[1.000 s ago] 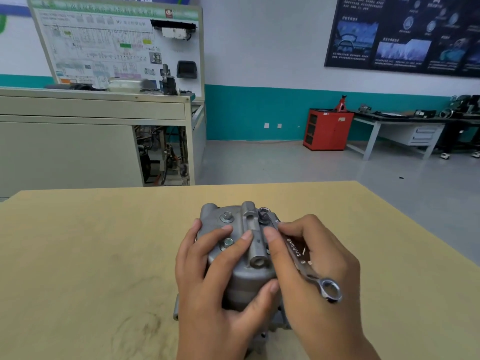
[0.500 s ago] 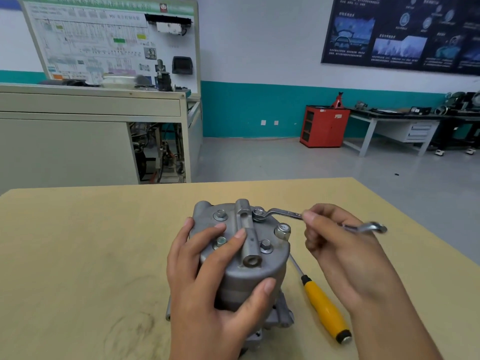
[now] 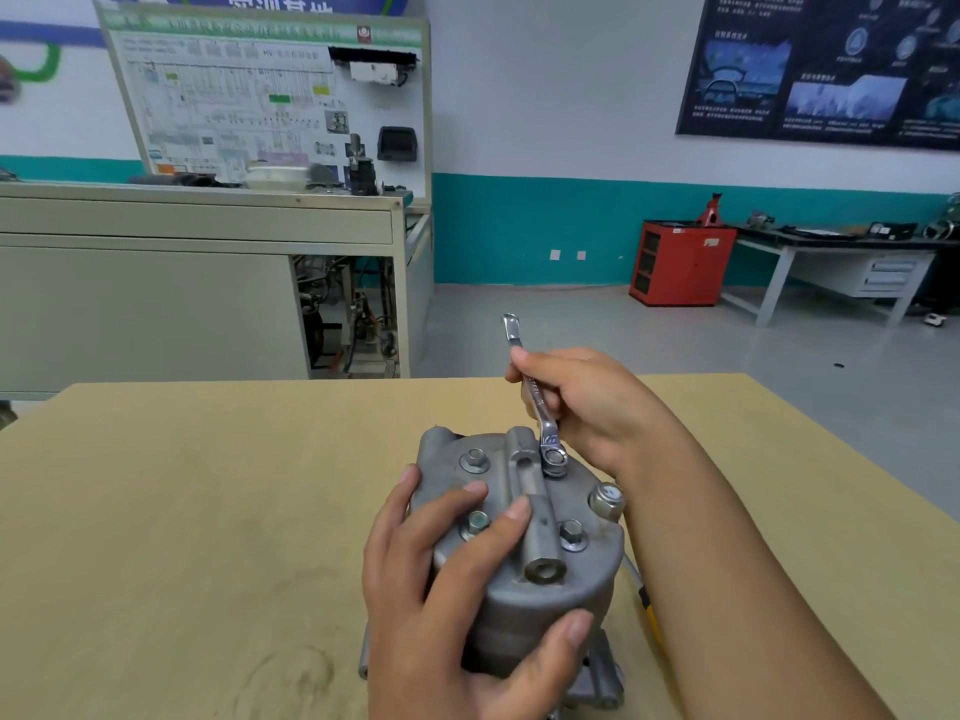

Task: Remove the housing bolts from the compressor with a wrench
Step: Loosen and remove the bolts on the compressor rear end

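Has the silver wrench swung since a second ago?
Yes. The silver metal wrench keeps its ring end on the far bolt of the grey cast compressor, but its handle swung counterclockwise, from pointing toward the person to pointing away.

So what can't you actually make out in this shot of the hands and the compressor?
Head view, all of it:
- Compressor base: covered by the left hand, cut off by the bottom edge.
- Yellow-handled tool: only a sliver shows behind the right forearm.
- Wrench markings: blurred, partly under the right hand.
- Wall poster text: too small and blurred.
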### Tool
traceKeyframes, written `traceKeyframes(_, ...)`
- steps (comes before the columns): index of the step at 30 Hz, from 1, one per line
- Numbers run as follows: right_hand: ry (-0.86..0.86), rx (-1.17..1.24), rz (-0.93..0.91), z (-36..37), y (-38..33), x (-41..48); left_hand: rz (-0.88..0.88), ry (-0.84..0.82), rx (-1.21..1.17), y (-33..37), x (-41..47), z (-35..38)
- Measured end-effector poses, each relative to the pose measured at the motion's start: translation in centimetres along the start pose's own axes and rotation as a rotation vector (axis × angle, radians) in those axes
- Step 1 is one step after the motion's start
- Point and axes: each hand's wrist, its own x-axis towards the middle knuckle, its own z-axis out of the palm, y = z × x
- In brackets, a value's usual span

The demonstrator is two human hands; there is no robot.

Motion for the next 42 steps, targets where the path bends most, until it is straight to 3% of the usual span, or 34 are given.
traceKeyframes(3,0.014,0.201,0.019,0.1,0.4,-0.2,0.002,0.001,0.006,0.0,0.0,0.0)
traceKeyframes(7,0.172,0.719,0.086,-1.2,0.5,-0.7,0.006,-0.012,0.012,0.0,0.0,-0.1)
traceKeyframes(9,0.26,0.756,0.061,-1.9,-0.1,-1.7,-0.004,-0.02,0.002,0.0,-0.1,-0.2)
traceKeyframes(12,0.298,0.646,-0.044,-2.2,-0.4,-4.4,-0.018,-0.025,-0.01,0.1,-0.2,-0.3)
traceKeyframes(15,0.359,0.475,-0.263,-1.4,0.2,-8.1,-0.033,-0.032,-0.015,0.3,-0.2,-0.3)
traceKeyframes(18,0.551,0.122,-0.563,0.2,1.3,-11.0,-0.061,-0.041,-0.032,0.5,-0.1,-0.3)
traceKeyframes(21,0.706,-0.251,-0.745,1.4,2.8,-12.3,-0.089,-0.049,-0.05,0.8,-0.2,-0.4)
traceKeyframes(26,0.716,-0.51,-0.928,2.1,3.9,-12.8,-0.098,-0.068,-0.064,0.7,-0.3,-0.6)
traceKeyframes(33,0.606,-0.755,-0.917,2.8,3.1,-14.0,-0.086,-0.079,-0.068,0.3,-0.5,-0.7)
traceKeyframes(42,0.446,-0.69,-0.738,2.4,1.9,-14.5,-0.082,-0.059,-0.063,0.3,-0.5,-0.5)
